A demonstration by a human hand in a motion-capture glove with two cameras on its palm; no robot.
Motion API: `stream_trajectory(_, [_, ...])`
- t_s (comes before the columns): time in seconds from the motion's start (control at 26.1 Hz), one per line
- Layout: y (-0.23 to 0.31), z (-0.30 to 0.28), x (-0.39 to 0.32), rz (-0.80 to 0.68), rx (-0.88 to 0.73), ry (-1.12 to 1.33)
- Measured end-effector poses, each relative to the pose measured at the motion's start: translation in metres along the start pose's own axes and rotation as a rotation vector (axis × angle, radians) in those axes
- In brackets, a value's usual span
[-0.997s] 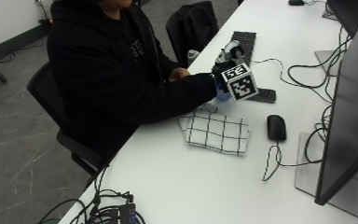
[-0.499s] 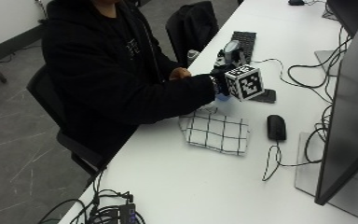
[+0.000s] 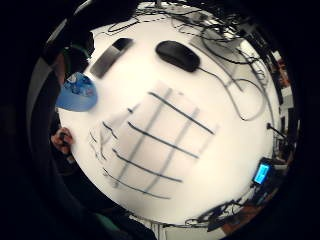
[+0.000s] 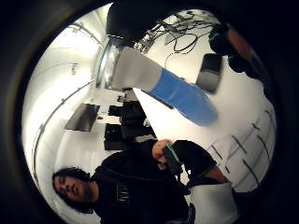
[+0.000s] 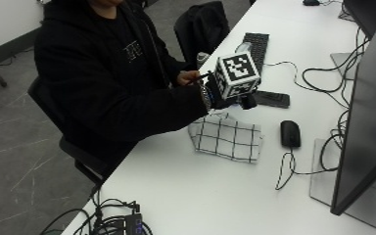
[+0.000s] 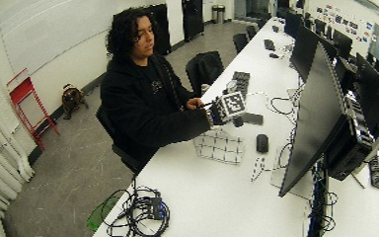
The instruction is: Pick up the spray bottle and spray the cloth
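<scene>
The right hand (image 5: pixel 230 98) is up in the air above the cloth (image 5: pixel 227 138), fingers wrapped round the spray bottle (image 4: pixel 159 84). Tip the nozzle down at the cloth, then squeeze. The bench (image 5: pixel 207 196) edge is close, at 9 o'clock from the cloth. The mouse (image 5: pixel 290 133) sits at 3 o'clock.

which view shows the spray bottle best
The right thumb side palm view: the spray bottle fills it, blue body and pale top. The little finger side view catches only its blue base. Both outside views mostly hide it behind the right hand.
</scene>
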State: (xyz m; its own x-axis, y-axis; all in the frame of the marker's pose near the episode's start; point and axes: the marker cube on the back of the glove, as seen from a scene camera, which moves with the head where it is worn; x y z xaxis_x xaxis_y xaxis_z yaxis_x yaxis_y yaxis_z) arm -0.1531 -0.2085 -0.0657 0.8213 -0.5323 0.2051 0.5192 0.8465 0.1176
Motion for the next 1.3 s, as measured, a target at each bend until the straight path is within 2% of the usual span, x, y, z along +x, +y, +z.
stream_trajectory(0.31, [0.064,-0.023,0.001,0.030,-0.068,0.214])
stream_trajectory(0.69, [0.122,-0.014,-0.020,-0.006,-0.046,0.428])
stream_trajectory(1.3, [0.156,0.004,-0.022,0.011,0.016,0.409])
